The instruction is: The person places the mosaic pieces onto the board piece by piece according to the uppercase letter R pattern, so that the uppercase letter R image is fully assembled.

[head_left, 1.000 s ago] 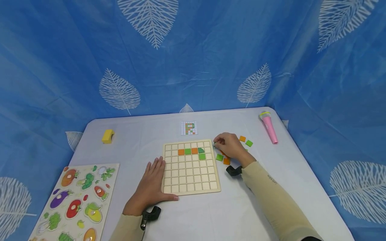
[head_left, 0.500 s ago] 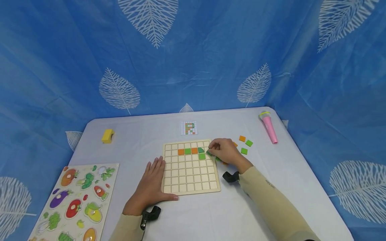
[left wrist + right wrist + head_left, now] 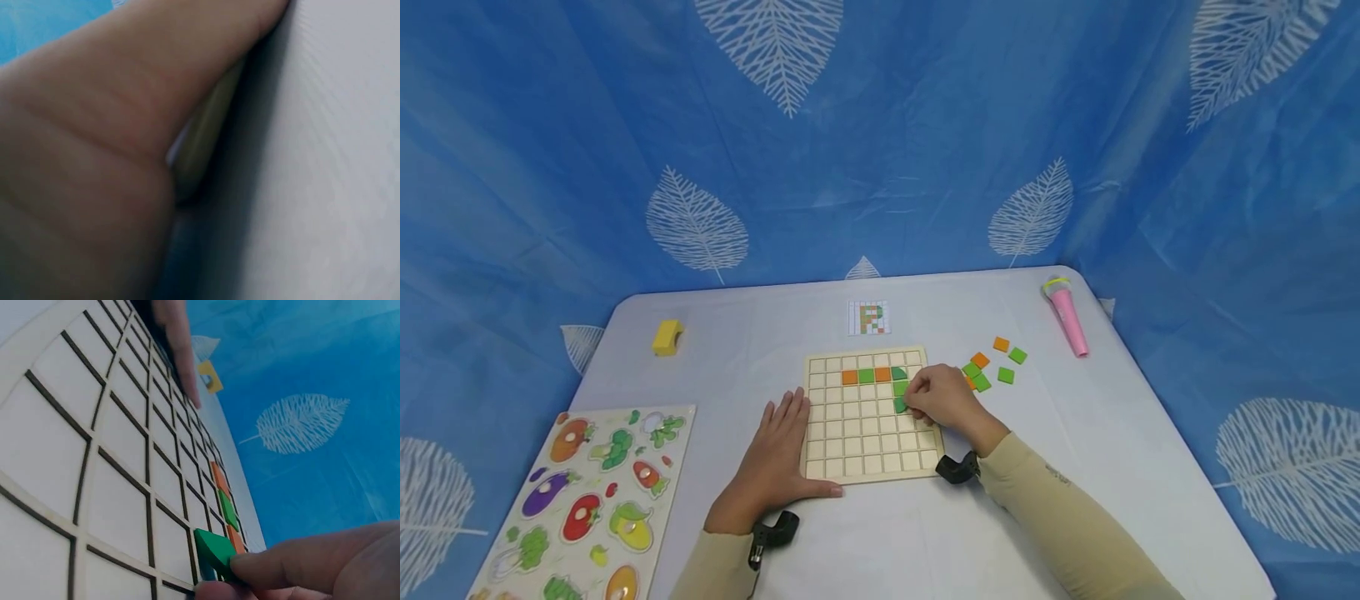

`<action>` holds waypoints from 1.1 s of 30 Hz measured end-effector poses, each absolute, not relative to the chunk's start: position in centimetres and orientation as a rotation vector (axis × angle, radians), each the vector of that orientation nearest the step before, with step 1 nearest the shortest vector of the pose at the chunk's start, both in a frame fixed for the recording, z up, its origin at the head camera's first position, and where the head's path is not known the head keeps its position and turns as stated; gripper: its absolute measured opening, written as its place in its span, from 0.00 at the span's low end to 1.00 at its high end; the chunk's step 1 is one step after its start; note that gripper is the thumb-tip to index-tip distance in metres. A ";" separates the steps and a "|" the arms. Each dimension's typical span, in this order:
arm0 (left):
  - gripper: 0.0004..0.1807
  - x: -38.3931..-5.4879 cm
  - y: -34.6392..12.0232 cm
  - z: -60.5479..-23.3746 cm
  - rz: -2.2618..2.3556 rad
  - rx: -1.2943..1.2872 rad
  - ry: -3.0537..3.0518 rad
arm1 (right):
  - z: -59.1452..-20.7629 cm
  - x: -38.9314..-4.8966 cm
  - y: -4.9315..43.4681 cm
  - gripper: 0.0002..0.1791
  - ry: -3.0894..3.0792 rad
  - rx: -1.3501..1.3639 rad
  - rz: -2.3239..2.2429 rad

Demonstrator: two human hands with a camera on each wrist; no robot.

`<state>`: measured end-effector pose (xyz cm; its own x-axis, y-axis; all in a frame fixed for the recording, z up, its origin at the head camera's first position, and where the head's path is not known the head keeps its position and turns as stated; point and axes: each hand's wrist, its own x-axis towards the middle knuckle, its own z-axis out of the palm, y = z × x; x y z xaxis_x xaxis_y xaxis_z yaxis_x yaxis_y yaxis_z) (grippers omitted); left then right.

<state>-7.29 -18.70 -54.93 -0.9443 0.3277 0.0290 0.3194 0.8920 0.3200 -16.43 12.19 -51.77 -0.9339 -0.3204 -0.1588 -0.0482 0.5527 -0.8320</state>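
A wooden grid board (image 3: 868,442) lies mid-table with a row of orange and green tiles set near its top. Below that row's right end, my right hand (image 3: 947,404) pinches a dark green tile (image 3: 214,549) with one curved edge, between thumb and finger, over the grid. A light green square tile (image 3: 900,388) sits just above it. My left hand (image 3: 778,458) lies flat with straight fingers along the board's left edge, its thumb by the bottom corner. In the left wrist view, the palm (image 3: 94,156) hides most of the board's edge.
Loose green and orange tiles (image 3: 1006,376) lie right of the board. Behind it is a pattern card (image 3: 868,318). A pink toy microphone (image 3: 1067,321) lies at the right, a yellow block (image 3: 667,337) at the back left, a vegetable puzzle board (image 3: 591,500) at the left.
My right hand has brought the dark green tile from the loose pile leftward over the board, then down toward the third row of squares. The left hand has stayed in place.
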 end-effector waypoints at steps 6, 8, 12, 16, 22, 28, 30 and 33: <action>0.86 -7.3 -18.7 -54.9 0.521 0.518 3.036 | -52.0 -16.1 11.9 0.08 2.718 -0.385 -1.174; 0.86 -7.3 -18.7 -55.0 0.527 0.522 3.038 | -52.2 -15.9 11.8 0.08 2.768 -0.410 -1.155; 0.86 -7.4 -18.7 -55.0 0.535 0.538 3.049 | -52.5 -15.5 11.6 0.04 2.756 -0.437 -1.228; 0.86 -7.4 -18.8 -54.9 0.515 0.547 3.058 | -52.4 -15.2 11.6 0.03 2.722 -0.457 -1.271; 0.87 -7.3 -18.8 -55.1 0.516 0.530 3.040 | -52.3 -15.0 11.6 0.04 2.711 -0.490 -1.242; 0.86 -7.2 -18.7 -55.5 0.531 0.544 3.057 | -52.4 -14.7 11.8 0.03 2.736 -0.562 -1.166; 0.86 -7.2 -18.8 -55.5 0.527 0.543 3.061 | -52.4 -14.7 11.9 0.03 2.739 -0.573 -1.153; 0.86 -7.2 -18.8 -55.5 0.524 0.545 3.057 | -52.4 -14.6 11.8 0.03 2.743 -0.570 -1.150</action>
